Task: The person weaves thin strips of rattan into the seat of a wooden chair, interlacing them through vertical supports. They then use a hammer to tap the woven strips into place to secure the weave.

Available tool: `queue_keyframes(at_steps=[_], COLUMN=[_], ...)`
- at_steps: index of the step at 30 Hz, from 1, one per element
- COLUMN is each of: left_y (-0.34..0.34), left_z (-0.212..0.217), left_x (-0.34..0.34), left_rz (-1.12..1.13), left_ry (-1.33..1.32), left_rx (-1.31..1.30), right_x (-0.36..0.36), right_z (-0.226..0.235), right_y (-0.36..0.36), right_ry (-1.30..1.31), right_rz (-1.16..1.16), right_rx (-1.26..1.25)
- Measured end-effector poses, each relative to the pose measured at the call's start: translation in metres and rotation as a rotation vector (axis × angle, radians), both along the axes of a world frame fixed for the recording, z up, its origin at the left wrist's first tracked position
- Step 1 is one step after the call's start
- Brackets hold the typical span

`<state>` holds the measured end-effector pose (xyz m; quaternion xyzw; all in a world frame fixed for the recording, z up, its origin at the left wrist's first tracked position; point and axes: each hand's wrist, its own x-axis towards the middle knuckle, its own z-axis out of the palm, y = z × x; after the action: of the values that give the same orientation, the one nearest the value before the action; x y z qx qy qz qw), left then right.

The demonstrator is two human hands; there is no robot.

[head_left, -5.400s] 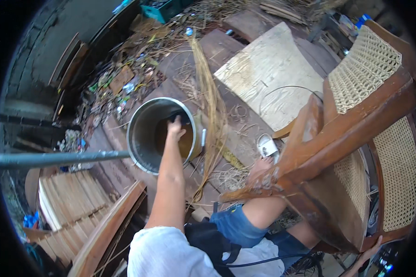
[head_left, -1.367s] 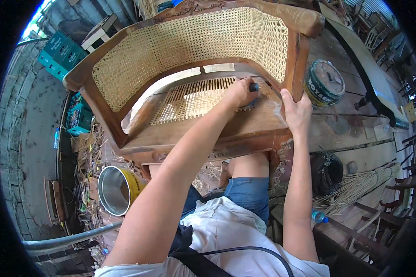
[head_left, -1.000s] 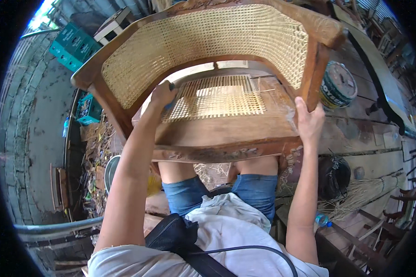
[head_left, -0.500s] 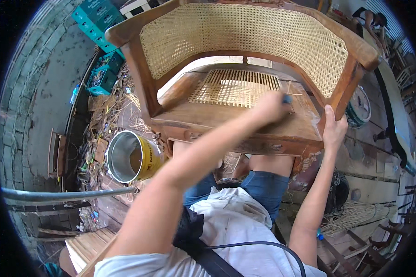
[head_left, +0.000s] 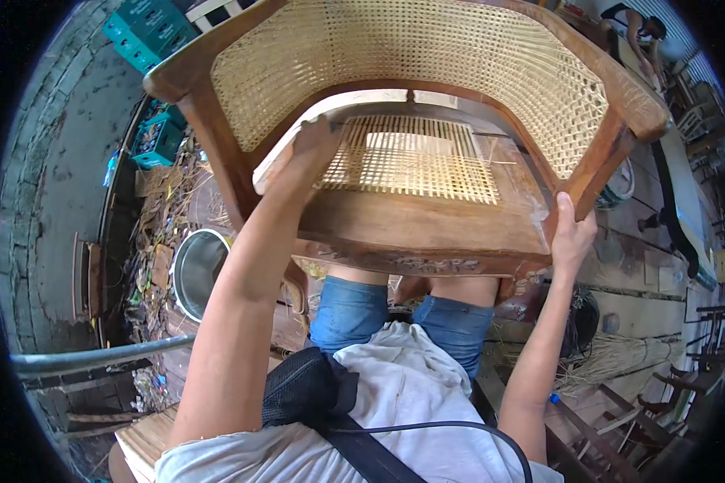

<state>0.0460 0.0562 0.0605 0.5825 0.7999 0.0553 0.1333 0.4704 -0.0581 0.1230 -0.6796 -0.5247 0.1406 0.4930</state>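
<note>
A carved wooden armchair [head_left: 427, 221] with a curved cane back [head_left: 395, 48] stands in front of me over my knees. Its seat opening carries a half-woven cane panel [head_left: 411, 161], the strands crossing more densely toward the near side. My left hand [head_left: 314, 143] is over the left part of the seat, beside the panel's edge. It looks closed, though blur and the wrist hide the fingers and anything in them. At the right front post below the armrest [head_left: 600, 149], my right hand [head_left: 573, 233] is wrapped around the wood.
Left of the chair stands a metal bucket [head_left: 201, 274], with scattered scraps [head_left: 157, 249] beyond it. Teal crates [head_left: 157, 141] are stacked against the wall. A grey pipe [head_left: 105, 354] juts in from the left. Loose cane strips [head_left: 620, 358] lie at right; another person [head_left: 640, 32] bends at far right.
My left hand has swept from the right side of the seat to its left side; the blue object seen at it before no longer shows. The chair has shifted slightly in view.
</note>
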Motion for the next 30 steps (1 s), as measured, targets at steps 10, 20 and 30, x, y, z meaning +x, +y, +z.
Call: queue_keyframes(at_steps=[10, 20, 30], left_y=[0.017, -0.018, -0.212], left_z=[-0.003, 0.043, 0.133], left_x=[0.212, 0.031, -0.041], left_rz=[-0.540, -0.301, -0.428], left_ry=[-0.345, 0.207, -0.470], left_rx=[-0.013, -0.168, 0.028], right_x=[0.004, 0.037, 0.065], right_z=[0.002, -0.018, -0.040], right_y=[0.003, 0.014, 0.030], right_ry=[0.074, 0.103, 0.024], right_rz=[0.023, -0.027, 0.156], right_rx=[0.034, -0.232, 0.000])
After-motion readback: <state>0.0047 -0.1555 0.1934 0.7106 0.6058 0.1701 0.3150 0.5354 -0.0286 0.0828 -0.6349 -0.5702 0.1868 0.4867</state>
